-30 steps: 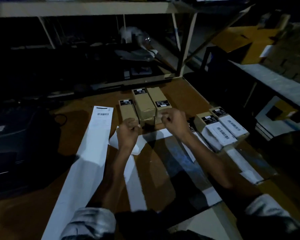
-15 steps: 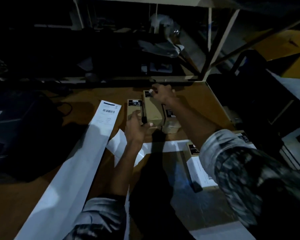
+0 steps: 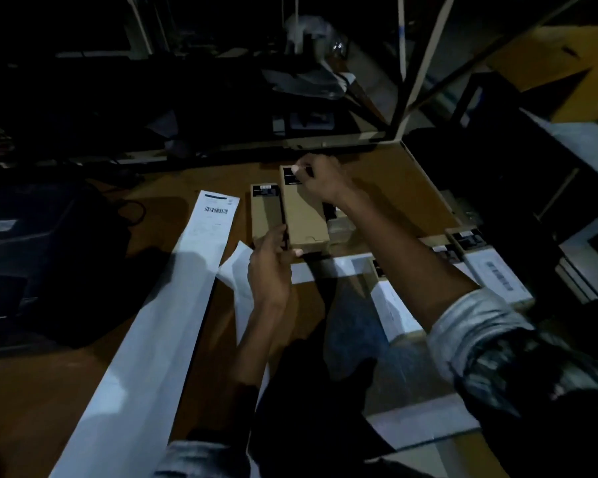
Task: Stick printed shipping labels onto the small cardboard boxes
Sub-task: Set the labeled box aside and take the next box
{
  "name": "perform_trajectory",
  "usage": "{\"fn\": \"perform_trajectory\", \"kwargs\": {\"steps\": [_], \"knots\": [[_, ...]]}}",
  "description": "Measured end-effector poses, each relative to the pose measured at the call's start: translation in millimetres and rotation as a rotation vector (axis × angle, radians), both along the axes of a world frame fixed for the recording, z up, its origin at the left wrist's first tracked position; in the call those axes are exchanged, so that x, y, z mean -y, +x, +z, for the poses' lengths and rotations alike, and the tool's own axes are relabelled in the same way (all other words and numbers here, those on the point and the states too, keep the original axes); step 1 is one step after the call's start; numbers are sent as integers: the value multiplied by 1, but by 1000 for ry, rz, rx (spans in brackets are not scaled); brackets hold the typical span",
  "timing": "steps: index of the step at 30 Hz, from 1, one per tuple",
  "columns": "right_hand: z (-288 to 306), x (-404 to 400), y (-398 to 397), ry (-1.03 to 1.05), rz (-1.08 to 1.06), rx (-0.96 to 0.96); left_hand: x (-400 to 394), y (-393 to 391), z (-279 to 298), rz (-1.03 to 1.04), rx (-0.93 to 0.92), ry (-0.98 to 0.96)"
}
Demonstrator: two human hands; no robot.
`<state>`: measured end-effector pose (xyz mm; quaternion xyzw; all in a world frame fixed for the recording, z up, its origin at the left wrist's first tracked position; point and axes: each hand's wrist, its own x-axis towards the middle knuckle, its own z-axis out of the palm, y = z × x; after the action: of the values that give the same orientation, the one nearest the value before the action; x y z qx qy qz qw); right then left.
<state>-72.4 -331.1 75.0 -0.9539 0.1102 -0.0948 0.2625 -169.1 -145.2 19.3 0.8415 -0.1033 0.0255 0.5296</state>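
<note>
Right forearm (image 3: pixel 387 243) hides the cardboard box (image 3: pixel 339 224) beside the middle box (image 3: pixel 302 215); printing on the label strip (image 3: pixel 201 243) left of it is illegible.

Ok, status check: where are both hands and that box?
Left hand grips near end of middle box. Right hand holds its far end. No white label on it yet. Label strip lies left, nothing blocking.

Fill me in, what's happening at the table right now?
A person is handling the middle cardboard box: the right hand grips its far end by the black sticker, and the left hand holds its near end. It carries no white shipping label yet. Another bare box lies beside it, a long strip of labels runs down the table, and already labeled boxes sit to the right.
</note>
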Motion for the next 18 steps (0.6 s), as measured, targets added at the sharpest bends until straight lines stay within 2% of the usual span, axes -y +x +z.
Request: {"fn": "perform_trajectory", "kwargs": {"steps": [3, 6, 10, 15, 18], "knots": [[1, -24, -47, 34, 42, 41, -28, -32, -9, -114, 5, 21], [-7, -51, -96, 79, 84, -18, -54, -72, -20, -202, -43, 33], [-38, -83, -149, 130, 143, -139, -74, -116, -43, -282, 107, 158], [-62, -105, -191, 192, 297, -295, -75, -165, -71, -307, 98, 251], [-72, -105, -205, 281, 370, -302, -65, -183, -82, -257, 89, 281]]}}
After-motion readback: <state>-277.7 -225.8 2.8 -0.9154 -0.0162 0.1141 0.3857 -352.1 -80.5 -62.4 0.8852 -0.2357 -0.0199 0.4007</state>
